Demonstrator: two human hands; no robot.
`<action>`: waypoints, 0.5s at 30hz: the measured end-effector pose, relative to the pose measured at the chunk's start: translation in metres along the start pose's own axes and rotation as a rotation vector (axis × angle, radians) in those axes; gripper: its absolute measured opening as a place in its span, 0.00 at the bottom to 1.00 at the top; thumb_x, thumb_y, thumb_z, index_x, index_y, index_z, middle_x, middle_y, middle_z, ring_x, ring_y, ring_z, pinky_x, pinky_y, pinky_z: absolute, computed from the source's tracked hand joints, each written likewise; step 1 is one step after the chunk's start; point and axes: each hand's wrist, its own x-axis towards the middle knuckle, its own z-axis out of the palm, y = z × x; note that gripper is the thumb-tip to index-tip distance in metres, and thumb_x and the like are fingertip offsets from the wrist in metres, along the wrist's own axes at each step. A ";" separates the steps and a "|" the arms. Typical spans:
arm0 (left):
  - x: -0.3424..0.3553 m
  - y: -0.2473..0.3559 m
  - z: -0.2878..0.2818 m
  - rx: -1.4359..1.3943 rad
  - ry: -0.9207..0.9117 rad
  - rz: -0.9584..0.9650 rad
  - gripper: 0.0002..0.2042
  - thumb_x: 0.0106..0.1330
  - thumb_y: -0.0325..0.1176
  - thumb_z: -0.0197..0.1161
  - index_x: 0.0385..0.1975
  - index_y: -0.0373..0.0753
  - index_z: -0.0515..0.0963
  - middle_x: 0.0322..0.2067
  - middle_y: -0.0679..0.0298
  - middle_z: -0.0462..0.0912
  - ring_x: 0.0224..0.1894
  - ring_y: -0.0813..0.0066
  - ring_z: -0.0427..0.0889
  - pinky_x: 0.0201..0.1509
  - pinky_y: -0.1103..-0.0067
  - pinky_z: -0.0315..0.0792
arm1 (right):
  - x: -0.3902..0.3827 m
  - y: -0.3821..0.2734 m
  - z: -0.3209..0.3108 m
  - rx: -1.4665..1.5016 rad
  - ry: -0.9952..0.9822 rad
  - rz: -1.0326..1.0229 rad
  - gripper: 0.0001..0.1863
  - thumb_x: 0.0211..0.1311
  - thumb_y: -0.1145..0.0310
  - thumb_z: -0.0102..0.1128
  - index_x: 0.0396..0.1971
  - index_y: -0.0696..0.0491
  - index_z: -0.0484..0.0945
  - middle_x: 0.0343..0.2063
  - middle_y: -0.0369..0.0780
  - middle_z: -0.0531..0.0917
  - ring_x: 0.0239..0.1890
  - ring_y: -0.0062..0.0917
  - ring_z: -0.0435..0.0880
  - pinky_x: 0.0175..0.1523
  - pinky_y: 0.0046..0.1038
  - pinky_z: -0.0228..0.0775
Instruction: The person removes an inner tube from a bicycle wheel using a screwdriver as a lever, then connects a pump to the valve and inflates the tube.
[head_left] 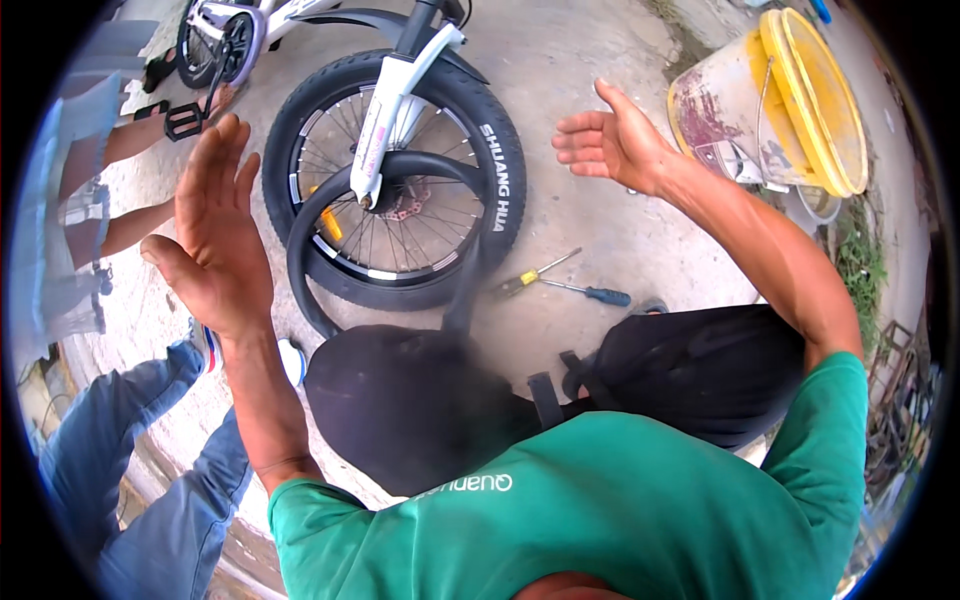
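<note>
My left hand (218,235) is raised left of the bicycle's front wheel, fingers stretched up and thumb apart, holding nothing. My right hand (622,140) is up on the other side, between the wheel and a bucket, its palm bare and fingers extended. Between them stands the front wheel with its fat black tyre (505,150), held by a white fork (385,110). A black inner tube (297,262) loops around the lower fork in front of the spokes and hangs toward my knees; its right lower part is blurred. Neither hand touches the tube or wheel.
A yellow-handled screwdriver (520,283) and a blue-handled screwdriver (605,296) lie on the concrete beside the tyre. A stained bucket with a yellow rim (790,100) stands far right. On the left are a person in jeans (90,440) and another in light blue clothing (75,210), near a pedal (184,122).
</note>
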 end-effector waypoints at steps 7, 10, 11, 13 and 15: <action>-0.014 0.006 -0.004 -0.078 0.117 -0.065 0.46 0.75 0.71 0.31 0.71 0.32 0.66 0.72 0.44 0.66 0.76 0.49 0.61 0.79 0.57 0.50 | -0.005 -0.002 0.028 -0.003 -0.075 0.034 0.44 0.73 0.28 0.34 0.50 0.58 0.79 0.46 0.45 0.85 0.47 0.32 0.86 0.53 0.36 0.78; -0.023 -0.003 -0.010 -0.029 0.019 -0.092 0.44 0.76 0.70 0.32 0.71 0.34 0.68 0.70 0.47 0.69 0.75 0.50 0.64 0.79 0.58 0.52 | -0.003 -0.001 0.032 -0.037 -0.104 0.018 0.42 0.72 0.28 0.36 0.49 0.56 0.79 0.45 0.44 0.86 0.45 0.31 0.86 0.53 0.35 0.77; -0.029 -0.011 -0.011 -0.041 -0.028 -0.119 0.41 0.76 0.68 0.34 0.69 0.36 0.70 0.69 0.49 0.72 0.73 0.52 0.67 0.77 0.59 0.55 | -0.001 0.004 0.028 -0.068 -0.102 0.063 0.41 0.72 0.28 0.38 0.48 0.56 0.80 0.44 0.43 0.86 0.45 0.30 0.86 0.52 0.34 0.77; -0.046 -0.031 -0.006 -0.100 -0.073 -0.316 0.37 0.78 0.64 0.39 0.65 0.35 0.74 0.64 0.50 0.77 0.69 0.55 0.74 0.74 0.60 0.60 | 0.006 0.017 0.017 -0.141 -0.094 0.118 0.39 0.70 0.29 0.45 0.46 0.54 0.80 0.41 0.42 0.86 0.43 0.29 0.86 0.51 0.33 0.76; -0.062 -0.068 0.001 -0.134 -0.179 -0.529 0.31 0.78 0.55 0.47 0.62 0.31 0.75 0.60 0.49 0.80 0.64 0.58 0.78 0.71 0.63 0.65 | 0.013 0.039 0.004 -0.192 -0.038 0.146 0.40 0.69 0.28 0.47 0.50 0.55 0.79 0.44 0.43 0.86 0.44 0.29 0.85 0.52 0.33 0.76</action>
